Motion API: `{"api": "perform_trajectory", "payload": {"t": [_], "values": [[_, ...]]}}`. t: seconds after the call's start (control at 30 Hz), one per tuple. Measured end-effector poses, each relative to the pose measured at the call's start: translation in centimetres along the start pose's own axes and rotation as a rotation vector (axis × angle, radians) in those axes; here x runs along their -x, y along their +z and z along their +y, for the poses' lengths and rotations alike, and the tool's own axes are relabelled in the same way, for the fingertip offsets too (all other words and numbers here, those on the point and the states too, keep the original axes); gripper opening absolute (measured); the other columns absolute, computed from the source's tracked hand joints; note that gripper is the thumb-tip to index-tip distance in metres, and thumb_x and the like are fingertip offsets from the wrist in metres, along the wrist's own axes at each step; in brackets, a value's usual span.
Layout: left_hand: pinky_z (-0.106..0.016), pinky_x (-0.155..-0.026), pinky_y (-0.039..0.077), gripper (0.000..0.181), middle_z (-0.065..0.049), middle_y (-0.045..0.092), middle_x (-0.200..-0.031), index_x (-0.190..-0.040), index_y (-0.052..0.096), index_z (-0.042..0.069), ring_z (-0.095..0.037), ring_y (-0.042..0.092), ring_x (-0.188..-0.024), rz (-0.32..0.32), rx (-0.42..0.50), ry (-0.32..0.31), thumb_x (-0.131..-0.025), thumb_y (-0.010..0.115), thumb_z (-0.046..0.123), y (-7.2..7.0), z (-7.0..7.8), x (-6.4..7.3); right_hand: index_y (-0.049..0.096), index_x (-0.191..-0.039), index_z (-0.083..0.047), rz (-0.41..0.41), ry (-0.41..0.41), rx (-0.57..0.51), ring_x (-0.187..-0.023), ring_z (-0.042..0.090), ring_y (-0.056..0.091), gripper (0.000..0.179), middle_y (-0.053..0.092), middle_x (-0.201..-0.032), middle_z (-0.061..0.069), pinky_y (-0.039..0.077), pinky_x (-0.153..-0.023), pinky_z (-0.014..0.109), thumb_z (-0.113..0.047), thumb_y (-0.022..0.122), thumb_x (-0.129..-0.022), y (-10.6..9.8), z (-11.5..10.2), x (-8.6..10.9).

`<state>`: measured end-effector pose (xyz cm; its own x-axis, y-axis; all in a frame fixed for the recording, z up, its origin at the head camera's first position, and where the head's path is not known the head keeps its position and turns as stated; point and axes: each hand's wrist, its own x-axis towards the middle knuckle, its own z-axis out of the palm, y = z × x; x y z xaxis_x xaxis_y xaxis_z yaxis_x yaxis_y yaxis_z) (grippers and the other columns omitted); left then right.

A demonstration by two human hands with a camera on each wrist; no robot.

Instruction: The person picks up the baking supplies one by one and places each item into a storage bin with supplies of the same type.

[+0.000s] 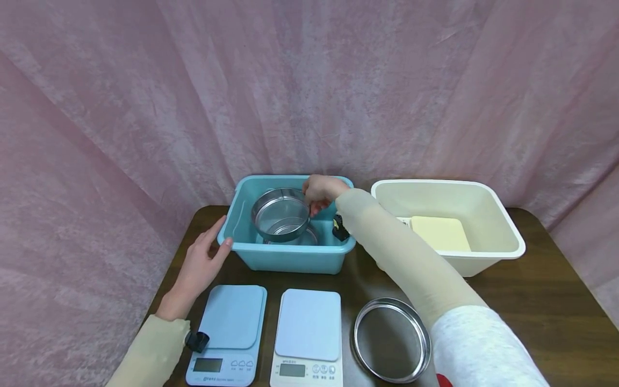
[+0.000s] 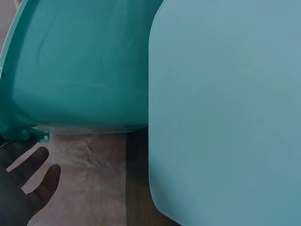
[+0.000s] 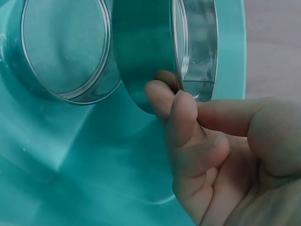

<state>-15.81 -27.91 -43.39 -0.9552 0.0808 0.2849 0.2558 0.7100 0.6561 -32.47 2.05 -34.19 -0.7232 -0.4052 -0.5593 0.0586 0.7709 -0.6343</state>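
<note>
Your right hand (image 1: 325, 193) pinching a metal sieve (image 1: 282, 219) inside the blue basin (image 1: 292, 262), your left hand (image 1: 199, 267) released, fingers spread at the basin's edge

the blue tub (image 1: 290, 261) is smooth, glossy plastic, the sieve (image 1: 282, 216) in it shiny metal. right of the tub, a smooth plastic bin (image 1: 435, 201); behind the tub, velvety cloth (image 1: 309, 97); under it, a smooth wood table (image 1: 546, 279).

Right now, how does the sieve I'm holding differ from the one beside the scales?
The held sieve is inside the blue basin; the other sieve sits outside, right of the scales. Your right hand pinches the held sieve; neither hand touches the other. Both look round.
</note>
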Motion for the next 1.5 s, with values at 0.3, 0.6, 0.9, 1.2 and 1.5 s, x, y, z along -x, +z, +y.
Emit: {"api": "perform_trajectory", "payload": {"t": [0.3,0.6,0.9,1.2,1.5], "values": [[-0.061,-0.088,0.056,0.062,-0.025,0.055,-0.146,-0.163,0.036,0.013,-0.039,0.058,-0.119,0.000,0.007,0.006,-0.108,0.058,0.031,0.1,0.0,0.1,0.039,-0.160,-0.005,-0.022,0.055,0.104,-0.051,0.011,0.057,0.056,0.074,-0.077,0.010,0.038,-0.050,0.023,-0.007,0.055,-0.106,0.3,-0.1,0.3],[-0.058,-0.086,0.056,0.061,-0.025,0.057,-0.143,-0.163,0.037,0.015,-0.037,0.058,-0.116,0.008,-0.002,0.011,-0.108,0.058,0.030,0.0,-0.2,0.0,0.034,-0.162,-0.005,-0.063,0.053,0.138,-0.050,0.011,0.056,0.059,0.073,-0.075,0.010,0.036,-0.050,0.022,-0.006,0.054,-0.107,0.2,-0.2,0.0],[-0.054,-0.082,0.055,0.061,-0.024,0.059,-0.139,-0.163,0.037,0.015,-0.034,0.060,-0.106,0.004,-0.006,0.014,-0.108,0.058,0.030,-0.1,0.0,0.0,0.034,-0.161,-0.002,-0.065,0.038,0.157,-0.050,0.012,0.059,0.056,0.075,-0.078,0.012,0.035,-0.047,0.022,-0.005,0.051,-0.107,0.3,0.0,-0.3],[-0.053,-0.081,0.056,0.061,-0.024,0.059,-0.139,-0.163,0.038,0.015,-0.033,0.060,-0.105,0.000,-0.008,0.014,-0.108,0.058,0.030,0.0,-0.1,-0.2,0.061,-0.134,-0.001,0.053,0.081,0.278,-0.051,0.012,0.053,0.031,0.074,-0.080,0.013,0.039,-0.049,0.024,-0.012,0.057,-0.105,0.7,0.1,0.2],[-0.052,-0.081,0.055,0.061,-0.024,0.059,-0.138,-0.163,0.037,0.015,-0.033,0.060,-0.103,-0.005,-0.019,0.016,-0.108,0.058,0.031,-0.2,-0.1,-0.4,0.064,-0.083,-0.008,0.191,0.101,0.420,-0.048,0.015,0.043,0.021,0.054,-0.060,0.004,0.037,-0.050,0.029,-0.012,0.057,-0.102,-0.1,-1.1,0.6]]}}
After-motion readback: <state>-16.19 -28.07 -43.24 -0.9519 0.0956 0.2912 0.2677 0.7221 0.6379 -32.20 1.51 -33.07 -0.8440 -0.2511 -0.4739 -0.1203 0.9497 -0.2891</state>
